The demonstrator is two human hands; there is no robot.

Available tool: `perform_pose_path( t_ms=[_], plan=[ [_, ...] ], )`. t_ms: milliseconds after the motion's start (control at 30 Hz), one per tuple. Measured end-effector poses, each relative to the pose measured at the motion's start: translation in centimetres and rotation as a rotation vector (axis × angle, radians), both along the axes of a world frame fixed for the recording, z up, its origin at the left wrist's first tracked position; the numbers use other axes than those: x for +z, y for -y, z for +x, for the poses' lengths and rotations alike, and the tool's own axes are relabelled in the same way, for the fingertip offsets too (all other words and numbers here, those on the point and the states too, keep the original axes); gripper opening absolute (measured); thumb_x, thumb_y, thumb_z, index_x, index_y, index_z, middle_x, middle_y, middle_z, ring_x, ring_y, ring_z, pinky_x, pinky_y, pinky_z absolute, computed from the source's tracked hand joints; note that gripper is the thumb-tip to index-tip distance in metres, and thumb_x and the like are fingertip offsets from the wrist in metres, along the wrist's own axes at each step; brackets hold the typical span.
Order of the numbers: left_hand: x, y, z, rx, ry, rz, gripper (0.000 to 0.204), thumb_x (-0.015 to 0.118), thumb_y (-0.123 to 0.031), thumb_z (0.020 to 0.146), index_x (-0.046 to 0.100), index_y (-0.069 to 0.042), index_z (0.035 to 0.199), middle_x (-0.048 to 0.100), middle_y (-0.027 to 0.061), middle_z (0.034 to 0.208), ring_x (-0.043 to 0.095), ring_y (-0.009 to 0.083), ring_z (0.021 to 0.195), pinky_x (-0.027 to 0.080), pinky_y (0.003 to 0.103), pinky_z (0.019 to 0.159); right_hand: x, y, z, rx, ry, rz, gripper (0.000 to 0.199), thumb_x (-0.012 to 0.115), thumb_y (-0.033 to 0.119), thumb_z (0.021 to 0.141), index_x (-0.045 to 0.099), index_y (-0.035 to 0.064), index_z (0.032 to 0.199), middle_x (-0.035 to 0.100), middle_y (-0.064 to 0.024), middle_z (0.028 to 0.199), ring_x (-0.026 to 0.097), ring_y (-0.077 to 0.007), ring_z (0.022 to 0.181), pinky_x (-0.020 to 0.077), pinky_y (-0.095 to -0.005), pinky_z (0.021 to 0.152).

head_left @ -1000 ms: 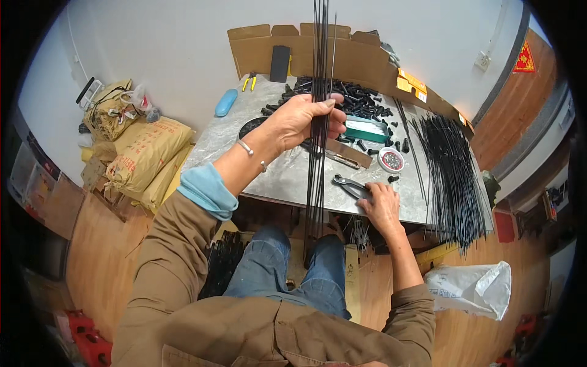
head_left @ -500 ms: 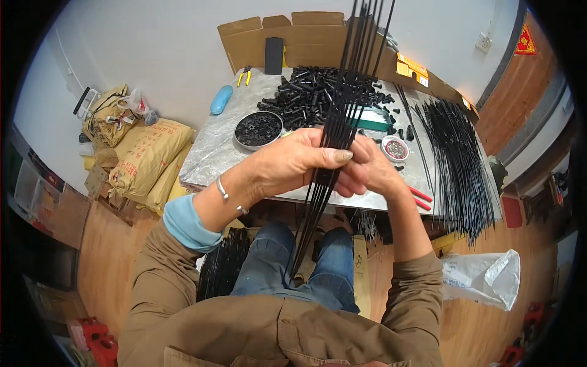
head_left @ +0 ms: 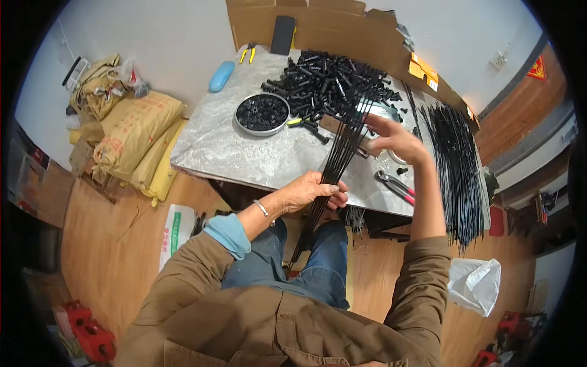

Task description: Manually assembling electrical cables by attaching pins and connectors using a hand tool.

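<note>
Thin black rods (head_left: 335, 168) (a long bunch), squeezed low down by left hand (head_left: 309, 192) fingers curled tight; higher up, near right hand (head_left: 397, 140), fingers loosely spread over the table (head_left: 244, 153).

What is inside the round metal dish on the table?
The round metal dish is filled with small black parts, heaped to near its rim. The bottom of the dish is covered by them, so it cannot be seen.

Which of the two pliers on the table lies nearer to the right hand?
The red-handled pliers, just below the right hand; the yellow-handled pliers lie far away.
</note>
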State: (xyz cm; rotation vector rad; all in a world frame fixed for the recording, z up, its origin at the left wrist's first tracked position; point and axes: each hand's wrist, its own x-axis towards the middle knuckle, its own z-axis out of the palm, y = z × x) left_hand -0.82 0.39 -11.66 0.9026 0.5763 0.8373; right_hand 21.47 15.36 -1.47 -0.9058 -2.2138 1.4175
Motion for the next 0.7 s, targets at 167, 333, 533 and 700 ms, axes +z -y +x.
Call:
perform_pose_path(
  t_ms=[167, 333, 533, 700],
  plan=[
    [0.2, -0.7, -0.1, -0.107, -0.058, -0.049, 0.027, 0.053, -0.012, 0.092, 0.054, 0.006, 0.113, 0.065, 0.0168, 0.097, 0.066, 0.0217, 0.088, 0.053, 0.028, 0.078, 2.8, 4.9, -5.5, -0.085, -0.609, -0.392, 0.043, 0.052, 0.019, 0.094, 0.043, -0.0037, 0.130, 0.055, -0.0171, 0.121, 0.057, -0.0295, 0.110, 0.0468, -0.0439, 0.095],
    [-0.3, 0.4, 0.9, 0.169, -0.087, 0.105, 0.061, 0.064, -0.026, 0.089, 0.037, 0.006, 0.134, 0.054, 0.0182, 0.121, 0.056, 0.0208, 0.110, 0.048, 0.030, 0.090, 3.1, 6.4, -5.9, -0.126, -0.672, -0.371, 0.023, 0.046, 0.014, 0.097, 0.052, -0.0039, 0.111, 0.063, -0.0114, 0.093, 0.064, -0.0261, 0.088, 0.0531, -0.0416, 0.084],
    [9.2, 0.7, -1.3, 0.503, -0.099, 0.563, 0.052, 0.059, -0.022, 0.092, 0.041, 0.002, 0.135, 0.055, 0.0107, 0.122, 0.054, 0.0142, 0.107, 0.047, 0.026, 0.088, -1.0, 10.7, -6.5, -0.055, -0.420, -0.105, 0.023, 0.052, 0.013, 0.095, 0.054, -0.0020, 0.112, 0.062, -0.0083, 0.097, 0.061, -0.0189, 0.093, 0.0501, -0.0325, 0.086],
    [11.5, -1.7, 0.0, 0.261, -0.120, 0.557, 0.021, 0.054, -0.012, 0.094, 0.062, 0.001, 0.108, 0.067, 0.0059, 0.096, 0.062, 0.0093, 0.086, 0.051, 0.022, 0.078, -2.8, 11.3, -6.7, -0.068, -0.598, -0.136, 0.040, 0.057, 0.004, 0.090, 0.043, 0.0003, 0.127, 0.057, -0.0046, 0.112, 0.055, -0.0141, 0.102, 0.0455, -0.0291, 0.090]
  ],
)
